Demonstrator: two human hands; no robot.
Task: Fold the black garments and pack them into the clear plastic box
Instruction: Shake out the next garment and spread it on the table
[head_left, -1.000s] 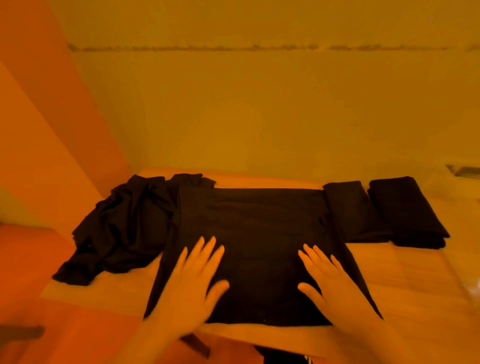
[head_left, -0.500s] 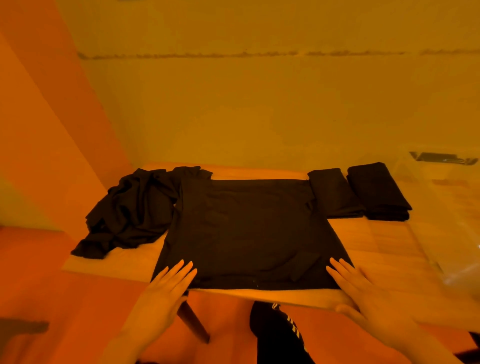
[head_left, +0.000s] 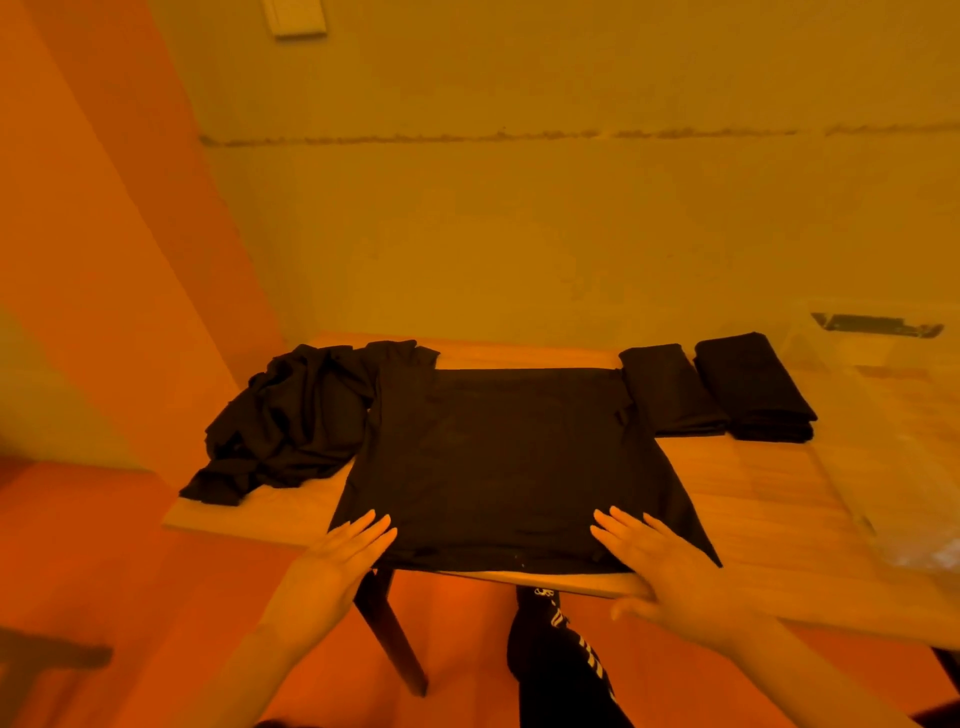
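A black garment (head_left: 498, 457) lies spread flat in the middle of the wooden table (head_left: 769, 499), its near hem at the table's front edge. My left hand (head_left: 337, 566) rests flat on its near left corner, fingers straight. My right hand (head_left: 660, 561) lies flat on its near right corner. A crumpled heap of black garments (head_left: 291, 421) sits at the left end. Two folded black garments (head_left: 670, 389) (head_left: 753, 389) lie side by side at the back right. The clear plastic box (head_left: 883, 395) stands at the far right, hard to make out.
A wall runs close behind the table. A dark table leg (head_left: 389, 629) stands below the front edge. My leg in dark trousers with white stripes (head_left: 561, 654) shows under the table. A low ledge lies at the left.
Both hands slid back along the flat garment from its middle to its near hem. The view has drawn back and tilted up a little.
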